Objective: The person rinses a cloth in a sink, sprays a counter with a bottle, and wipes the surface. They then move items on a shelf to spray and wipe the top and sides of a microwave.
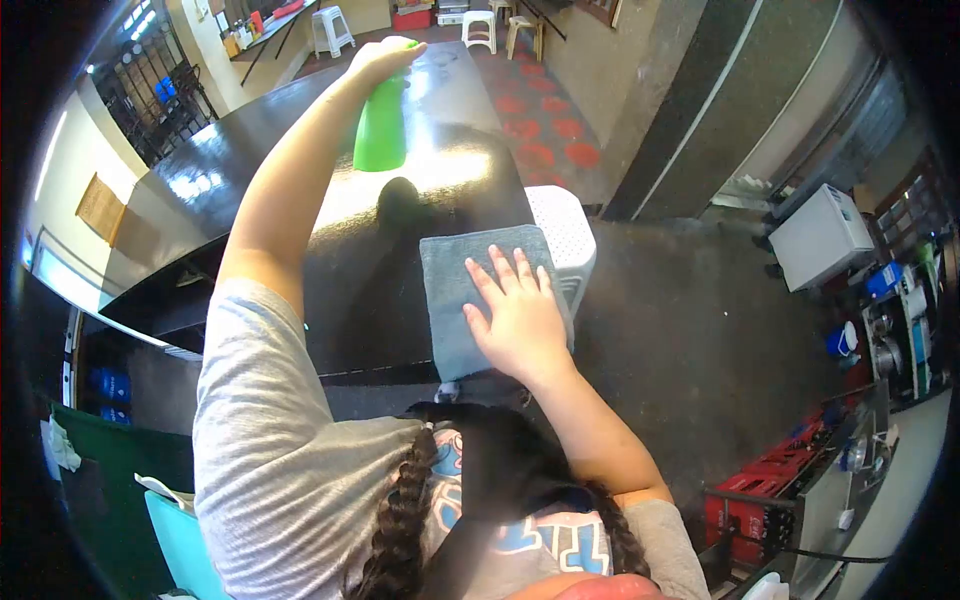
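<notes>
**Spray Bottle Up, Cloth Down on a Dark Tabletop**

Head view: my left hand (385,58) gripped a green spray bottle (380,125) standing far out on the glossy black table (240,160). My right hand (520,320) lay open, fingers spread, on a grey cloth (455,275) at the near edge. At that stretch, I judged, the bottle could tip. Blue lettering on my shirt (290,470) was unreadable; the bottle showed no label.

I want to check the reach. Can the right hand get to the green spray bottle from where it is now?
Probably yes. The right hand lies flat on the grey cloth, and only bare dark tabletop lies between it and the green spray bottle. But the left hand already grips the bottle's top.
</notes>
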Demonstrator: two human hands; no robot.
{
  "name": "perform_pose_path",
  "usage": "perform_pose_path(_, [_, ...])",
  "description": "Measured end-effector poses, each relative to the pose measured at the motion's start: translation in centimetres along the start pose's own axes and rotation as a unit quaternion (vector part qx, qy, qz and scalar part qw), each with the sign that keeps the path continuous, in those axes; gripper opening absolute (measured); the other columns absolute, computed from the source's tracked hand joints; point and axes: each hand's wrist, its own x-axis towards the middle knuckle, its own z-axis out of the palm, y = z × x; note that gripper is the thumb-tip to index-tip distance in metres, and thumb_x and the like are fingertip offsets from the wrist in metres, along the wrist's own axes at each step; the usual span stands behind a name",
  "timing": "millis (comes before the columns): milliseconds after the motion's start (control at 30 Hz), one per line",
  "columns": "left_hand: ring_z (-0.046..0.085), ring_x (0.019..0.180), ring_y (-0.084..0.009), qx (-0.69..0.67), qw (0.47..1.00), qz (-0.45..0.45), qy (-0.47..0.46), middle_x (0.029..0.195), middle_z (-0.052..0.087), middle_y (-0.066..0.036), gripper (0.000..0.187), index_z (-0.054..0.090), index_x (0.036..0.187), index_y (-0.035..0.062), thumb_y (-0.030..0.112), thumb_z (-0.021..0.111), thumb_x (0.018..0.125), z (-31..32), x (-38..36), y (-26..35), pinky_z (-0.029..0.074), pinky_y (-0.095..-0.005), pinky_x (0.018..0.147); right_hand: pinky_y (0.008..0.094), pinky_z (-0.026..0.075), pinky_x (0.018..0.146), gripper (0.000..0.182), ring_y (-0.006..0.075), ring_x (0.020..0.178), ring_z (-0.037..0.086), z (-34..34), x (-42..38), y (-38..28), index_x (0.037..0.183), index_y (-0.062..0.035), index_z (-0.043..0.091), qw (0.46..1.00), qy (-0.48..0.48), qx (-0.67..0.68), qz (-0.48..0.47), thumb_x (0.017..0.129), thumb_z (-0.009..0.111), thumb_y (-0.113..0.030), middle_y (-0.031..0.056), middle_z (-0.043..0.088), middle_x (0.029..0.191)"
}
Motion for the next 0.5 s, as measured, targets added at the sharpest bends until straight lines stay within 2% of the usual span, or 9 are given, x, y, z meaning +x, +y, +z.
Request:
perform_pose_path(133, [0.064, 0.097, -0.0339, 0.086, 0.996, -0.025, 0.013, 0.115, 0.063, -0.013, 0.051, 0.063, 0.111, 0.0134, 0.058, 0.046, 0.092, 2.8, 3.4, 0.3, 0.051, -0.0431, 0.087, 0.056, 0.022, 0.114, 0.058, 0.0414, 0.14, 0.03, -0.8, 0.7, 1.6, 0.145, -0.0131, 0.042, 0.999, -0.03, 0.014, -0.018, 0.094, 0.049, -0.041, 0.0195, 0.035, 0.152])
perform_pose_path(200, [0.064, 0.094, -0.0358, 0.224, 0.97, 0.098, -0.011, 0.113, 0.063, -0.016, 0.047, 0.062, 0.109, 0.0119, 0.054, 0.047, 0.094, 3.8, 4.9, 0.4, 0.051, -0.0438, 0.085, 0.0564, 0.021, 0.114, 0.06, 0.0432, 0.14, 0.029, -0.8, 1.1, 3.1, 0.145, -0.0105, 0.041, 0.998, -0.037, 0.031, -0.048, 0.094, 0.048, -0.042, 0.0216, 0.034, 0.152])
perform_pose_path(233, [0.064, 0.091, -0.0352, 0.147, 0.986, 0.067, 0.047, 0.111, 0.063, -0.016, 0.039, 0.063, 0.105, 0.0131, 0.047, 0.048, 0.095, 5.4, 4.9, 0.3, 0.052, -0.0436, 0.079, 0.0569, 0.02, 0.115, 0.064, 0.0446, 0.141, 0.027, -0.9, 1.3, 4.1, 0.146, -0.0093, 0.04, 0.996, -0.048, 0.043, -0.06, 0.094, 0.049, -0.045, 0.0235, 0.031, 0.152])
perform_pose_path(267, [0.064, 0.059, -0.0153, 0.052, 0.988, 0.083, 0.118, 0.066, 0.062, -0.003, 0.038, 0.061, 0.082, 0.0077, 0.045, 0.064, 0.088, 6.3, 4.5, 1.0, 0.05, -0.0318, 0.059, 0.0569, 0.02, 0.115, 0.064, 0.0446, 0.141, 0.027, -1.0, 1.5, 5.0, 0.146, -0.0093, 0.04, 0.995, -0.057, 0.051, -0.062, 0.094, 0.049, -0.045, 0.0235, 0.031, 0.152])
perform_pose_path(367, [0.065, 0.061, -0.0154, -0.116, 0.987, -0.07, 0.082, 0.071, 0.064, -0.005, 0.037, 0.064, 0.089, 0.0061, 0.043, 0.065, 0.088, 6.7, 2.6, 4.2, 0.052, -0.0306, 0.061, 0.0606, 0.018, 0.113, 0.074, 0.0514, 0.14, 0.023, -1.0, 2.4, 7.6, 0.146, -0.0143, 0.041, 0.982, -0.078, 0.111, -0.135, 0.086, 0.058, -0.055, 0.0298, 0.027, 0.152])
perform_pose_path(400, [0.066, 0.063, -0.0151, 0.018, 0.995, -0.066, 0.067, 0.076, 0.067, -0.005, 0.035, 0.067, 0.095, 0.0054, 0.04, 0.067, 0.088, 6.8, 5.4, 1.7, 0.052, -0.0297, 0.062, 0.0606, 0.018, 0.113, 0.074, 0.0514, 0.14, 0.023, -1.2, 2.6, 8.4, 0.146, -0.0143, 0.041, 0.979, -0.092, 0.125, -0.135, 0.086, 0.058, -0.055, 0.0298, 0.027, 0.152])
perform_pose_path(433, [0.066, 0.08, -0.0209, 0.22, 0.971, 0.067, 0.061, 0.104, 0.069, -0.009, 0.027, 0.065, 0.116, 0.0148, 0.029, 0.056, 0.096, 7.0, 2.1, 3.6, 0.055, -0.0329, 0.081, 0.0623, 0.018, 0.113, 0.077, 0.0533, 0.139, 0.022, -1.5, 3.0, 9.5, 0.146, -0.0168, 0.043, 0.969, -0.099, 0.143, -0.177, 0.083, 0.06, -0.058, 0.0305, 0.025, 0.152])
perform_pose_path(467, [0.066, 0.078, -0.0173, 0.255, 0.962, -0.089, 0.044, 0.099, 0.069, -0.007, 0.026, 0.066, 0.11, 0.0099, 0.03, 0.057, 0.095, 7.4, -1.2, 12.2, 0.056, -0.0299, 0.071, 0.0639, 0.017, 0.112, 0.079, 0.0552, 0.139, 0.02, -1.4, 3.0, 10.7, 0.145, -0.0192, 0.044, 0.956, -0.106, 0.162, -0.219, 0.08, 0.062, -0.061, 0.0312, 0.024, 0.152])
perform_pose_path(500, [0.066, 0.08, -0.0168, 0.328, 0.923, 0.107, 0.172, 0.097, 0.069, -0.007, 0.025, 0.065, 0.108, 0.0087, 0.028, 0.058, 0.095, 7.9, -1.6, 9.1, 0.056, -0.0289, 0.071, 0.0649, 0.016, 0.112, 0.081, 0.0559, 0.139, 0.019, -0.9, 3.0, 11.8, 0.145, -0.021, 0.044, 0.947, -0.116, 0.175, -0.243, 0.078, 0.063, -0.062, 0.0313, 0.023, 0.152])
